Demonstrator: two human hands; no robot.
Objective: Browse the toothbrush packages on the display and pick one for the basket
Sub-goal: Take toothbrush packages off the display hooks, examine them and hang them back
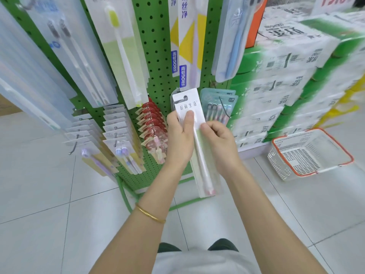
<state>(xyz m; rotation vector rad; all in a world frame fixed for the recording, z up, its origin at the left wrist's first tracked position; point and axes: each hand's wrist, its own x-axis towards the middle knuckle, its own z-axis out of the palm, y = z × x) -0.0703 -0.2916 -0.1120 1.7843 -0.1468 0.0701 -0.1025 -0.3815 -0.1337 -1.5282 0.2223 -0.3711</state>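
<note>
Head view: toothbrush package point(199, 151) is held before the green pegboard display point(156, 56), gripped by the left hand point(180, 135), thumb on its white card, and pinched at its right edge by the right hand point(219, 141); an orange-rimmed basket point(280, 165) is seen on the floor, well apart, rightward.

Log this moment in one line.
left hand: holds long white-green toothbrush package | right hand: same package | white orange-rimmed plastic basket: on floor

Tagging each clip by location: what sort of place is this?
Most likely a shop aisle: packaged toothbrushes hang on a green pegboard display, wrapped bulk packs are stacked beside it, and a shopping basket sits on the tiled floor.
</note>
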